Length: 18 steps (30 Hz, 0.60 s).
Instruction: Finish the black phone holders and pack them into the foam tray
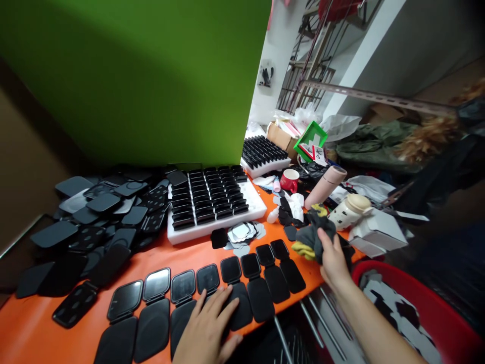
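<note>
The white tray (180,235) holds rows of black cases (204,216); the red bin (449,323) holds flat pieces (397,309). The left hand (210,323) lies half spread on the open cases (260,298) along the table (34,328) edge. The right hand (334,257) is closed around a grey cloth (313,235).

A red mug (289,181) stands near a pink bottle (325,187).

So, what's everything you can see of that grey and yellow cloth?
The grey and yellow cloth looks like soft fabric, mostly dark grey, with yellow parts at its upper and lower edges; it may be a glove. It is bunched in the right hand at the right side of the orange table, near the pink bottle. Whether it touches the table is unclear.
</note>
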Motion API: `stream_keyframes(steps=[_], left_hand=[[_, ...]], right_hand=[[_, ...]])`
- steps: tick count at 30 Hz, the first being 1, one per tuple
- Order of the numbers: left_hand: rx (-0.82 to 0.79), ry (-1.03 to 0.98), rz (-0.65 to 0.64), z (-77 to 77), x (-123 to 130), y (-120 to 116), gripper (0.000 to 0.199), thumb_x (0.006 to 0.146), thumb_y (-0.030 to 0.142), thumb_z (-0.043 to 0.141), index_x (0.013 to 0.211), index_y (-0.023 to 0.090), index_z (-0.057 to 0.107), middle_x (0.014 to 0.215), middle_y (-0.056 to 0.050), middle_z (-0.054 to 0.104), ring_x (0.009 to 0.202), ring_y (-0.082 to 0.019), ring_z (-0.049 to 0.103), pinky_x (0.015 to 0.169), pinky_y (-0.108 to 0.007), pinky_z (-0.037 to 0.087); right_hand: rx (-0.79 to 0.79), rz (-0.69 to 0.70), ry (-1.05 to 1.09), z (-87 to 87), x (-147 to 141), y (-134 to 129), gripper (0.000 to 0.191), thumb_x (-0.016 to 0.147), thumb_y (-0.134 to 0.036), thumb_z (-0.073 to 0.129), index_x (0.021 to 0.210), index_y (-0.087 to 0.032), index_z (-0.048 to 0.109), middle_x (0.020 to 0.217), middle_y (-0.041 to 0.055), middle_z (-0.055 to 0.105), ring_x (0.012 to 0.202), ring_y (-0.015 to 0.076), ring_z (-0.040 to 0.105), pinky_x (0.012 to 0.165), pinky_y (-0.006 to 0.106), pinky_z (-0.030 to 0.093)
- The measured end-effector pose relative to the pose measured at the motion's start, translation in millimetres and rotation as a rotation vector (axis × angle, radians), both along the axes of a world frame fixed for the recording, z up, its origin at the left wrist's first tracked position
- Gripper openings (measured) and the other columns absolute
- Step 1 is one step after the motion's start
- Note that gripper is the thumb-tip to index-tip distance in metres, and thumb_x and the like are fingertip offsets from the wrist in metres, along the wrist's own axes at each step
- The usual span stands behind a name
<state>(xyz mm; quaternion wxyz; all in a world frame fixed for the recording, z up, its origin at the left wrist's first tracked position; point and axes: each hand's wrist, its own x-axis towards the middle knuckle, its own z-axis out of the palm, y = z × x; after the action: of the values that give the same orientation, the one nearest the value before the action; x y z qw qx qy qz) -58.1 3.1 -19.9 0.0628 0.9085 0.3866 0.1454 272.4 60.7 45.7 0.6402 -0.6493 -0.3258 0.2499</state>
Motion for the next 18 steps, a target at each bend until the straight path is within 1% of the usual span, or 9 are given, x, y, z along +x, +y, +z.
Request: stream_keyframes(steps=[2, 7, 9, 10, 12, 13, 15, 17, 18], left_hand=[[0.013, -0.006, -0.002, -0.5, -0.1, 0.7, 0.053, 0.079, 0.042, 0.056, 0.129, 0.032, 0.04, 0.137, -0.001, 0.041, 0.119, -0.024, 0.044, 0.099, -0.045, 0.035], [0.031, -0.025, -0.007, -1.0, -1.0, 0.6, 0.057, 0.077, 0.043, 0.058, 0.13, 0.032, 0.04, 0.136, -0.001, 0.042, 0.116, -0.024, 0.047, 0.098, -0.041, 0.038], [0.042, -0.019, -0.009, -0.2, -1.0, 0.3, 0.057, 0.077, 0.044, 0.058, 0.129, 0.032, 0.04, 0.136, -0.001, 0.043, 0.116, -0.024, 0.047, 0.098, -0.041, 0.038], [0.046, -0.023, -0.008, 0.2, -0.9, 0.3, 0.056, 0.077, 0.044, 0.058, 0.129, 0.032, 0.041, 0.136, -0.001, 0.043, 0.116, -0.024, 0.047, 0.098, -0.041, 0.038], [0.051, -0.038, -0.005, 0.1, -0.7, 1.0, 0.056, 0.076, 0.044, 0.059, 0.129, 0.032, 0.042, 0.136, -0.001, 0.043, 0.116, -0.024, 0.047, 0.098, -0.04, 0.037], [0.051, -0.044, -0.008, -0.5, -0.7, 1.5, 0.057, 0.076, 0.044, 0.059, 0.129, 0.032, 0.041, 0.136, -0.001, 0.043, 0.116, -0.024, 0.047, 0.099, -0.04, 0.037], [0.05, -0.048, -0.018, -2.3, -1.0, 2.5, 0.058, 0.075, 0.044, 0.06, 0.129, 0.032, 0.041, 0.136, 0.0, 0.043, 0.115, -0.024, 0.048, 0.098, -0.04, 0.038], [0.044, -0.041, -0.027, -3.4, -1.8, 3.0, 0.059, 0.075, 0.045, 0.06, 0.129, 0.032, 0.041, 0.136, 0.0, 0.042, 0.115, -0.024, 0.048, 0.097, -0.041, 0.038], [0.04, -0.034, -0.029, -3.2, -2.3, 2.9, 0.058, 0.075, 0.045, 0.06, 0.129, 0.033, 0.041, 0.137, 0.0, 0.041, 0.116, -0.025, 0.047, 0.097, -0.042, 0.039]], right_hand=[[0.006, -0.003, -0.012, 11.0, 12.3, 33.5, 0.055, 0.076, -0.048, 0.053, 0.123, -0.022, 0.042, 0.12, 0.0067, 0.056, 0.101, 0.0229, 0.058, 0.083, 0.034, 0.05], [-0.052, 0.138, -0.093, 36.6, 28.0, 123.5, 0.051, 0.074, -0.05, 0.054, 0.115, -0.02, 0.048, 0.11, 0.0076, 0.061, 0.095, 0.0208, 0.061, 0.079, 0.032, 0.05], [-0.095, 0.204, -0.128, 44.5, 27.3, 148.9, 0.049, 0.078, -0.053, 0.048, 0.112, -0.019, 0.051, 0.105, 0.008, 0.064, 0.09, 0.0204, 0.062, 0.078, 0.035, 0.049], [-0.116, 0.233, -0.154, 47.1, 25.9, 155.6, 0.047, 0.08, -0.054, 0.044, 0.11, -0.019, 0.053, 0.103, 0.0082, 0.064, 0.09, 0.0204, 0.061, 0.078, 0.036, 0.048], [-0.151, 0.27, -0.231, 48.6, 21.8, 153.6, 0.043, 0.08, -0.053, 0.044, 0.104, -0.019, 0.057, 0.104, 0.0078, 0.064, 0.096, 0.0209, 0.059, 0.084, 0.037, 0.044], [-0.166, 0.283, -0.275, 46.8, 19.4, 144.3, 0.04, 0.078, -0.051, 0.048, 0.101, -0.02, 0.059, 0.105, 0.0072, 0.063, 0.099, 0.0215, 0.057, 0.087, 0.037, 0.042], [-0.211, 0.33, -0.369, 37.4, 14.4, 111.8, 0.035, 0.069, -0.045, 0.061, 0.095, -0.021, 0.062, 0.102, 0.0061, 0.064, 0.101, 0.024, 0.055, 0.09, 0.037, 0.038], [-0.305, 0.44, -0.46, 21.4, 9.3, 69.2, 0.029, 0.061, -0.041, 0.069, 0.081, -0.021, 0.066, 0.088, 0.0062, 0.067, 0.089, 0.0267, 0.06, 0.085, 0.039, 0.04], [-0.416, 0.543, -0.636, 11.9, 6.6, 48.1, 0.027, 0.065, -0.045, 0.065, 0.08, -0.022, 0.066, 0.086, 0.006, 0.066, 0.083, 0.0262, 0.061, 0.079, 0.038, 0.042]])
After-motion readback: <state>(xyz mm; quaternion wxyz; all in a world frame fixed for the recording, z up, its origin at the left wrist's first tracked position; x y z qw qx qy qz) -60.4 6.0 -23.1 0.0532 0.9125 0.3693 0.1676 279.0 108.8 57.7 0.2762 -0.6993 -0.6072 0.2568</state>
